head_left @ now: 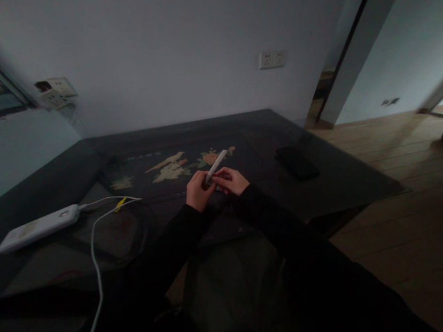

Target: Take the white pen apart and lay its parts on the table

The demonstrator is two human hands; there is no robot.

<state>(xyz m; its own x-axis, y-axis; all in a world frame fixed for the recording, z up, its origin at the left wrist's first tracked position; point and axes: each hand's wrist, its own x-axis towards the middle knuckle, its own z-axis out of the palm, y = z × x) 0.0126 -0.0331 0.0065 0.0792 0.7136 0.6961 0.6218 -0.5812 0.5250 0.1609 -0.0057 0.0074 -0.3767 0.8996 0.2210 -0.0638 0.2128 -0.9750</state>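
My left hand (198,191) is closed around the lower end of a slim white stick-shaped thing (217,166). The stick tilts up and to the right, over the dark table; its exact kind is too small and dim to tell. Close against it, my right hand (232,181) has its fingers pinched together near the stick's lower part. Whatever the right fingers grip is hidden between the two hands. Both hands are just above the near middle of the table, below a printed bird-and-flower picture (173,167).
On the dark table (257,129), a white oblong device (37,229) lies at left, its white cable (95,257) running toward me with a yellow tag (120,204). A flat black object (297,162) rests at right. Wall sockets (272,59) sit behind; wooden floor (398,155) is beyond the right edge.
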